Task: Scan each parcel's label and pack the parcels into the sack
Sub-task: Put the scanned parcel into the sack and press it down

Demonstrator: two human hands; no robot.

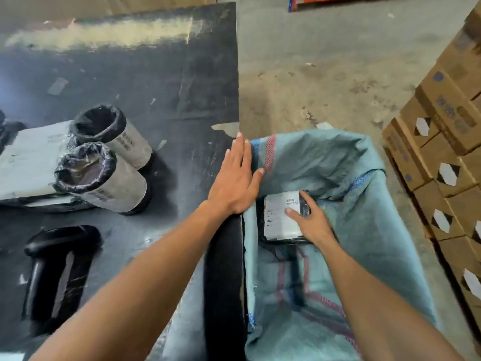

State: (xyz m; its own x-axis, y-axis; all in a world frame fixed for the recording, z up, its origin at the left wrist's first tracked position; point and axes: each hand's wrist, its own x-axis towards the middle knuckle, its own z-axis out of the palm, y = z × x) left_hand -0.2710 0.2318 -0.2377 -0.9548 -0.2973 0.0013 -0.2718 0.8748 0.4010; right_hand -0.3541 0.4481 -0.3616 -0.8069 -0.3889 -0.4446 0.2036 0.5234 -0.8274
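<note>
Left hand (234, 183) flat, fingers straight, pinning teal woven sack (364, 217) rim against black tabletop (145, 82), likely keeping mouth open. Right hand (311, 221) grips flat black white-labelled parcel (279, 217), low inside sack.

**Count of things around the sack**

One green woven sack (351, 178) hangs open beside the table. Parcels number four: one flat parcel (282, 217) inside the sack, and left of the sack, on the one dark table (156, 87), two rolled parcels (114, 136) (104, 183) and one flat white parcel (28, 157). One black scanner (59, 272) lies left of the sack. Two hands (236, 181) (312, 220) show
</note>
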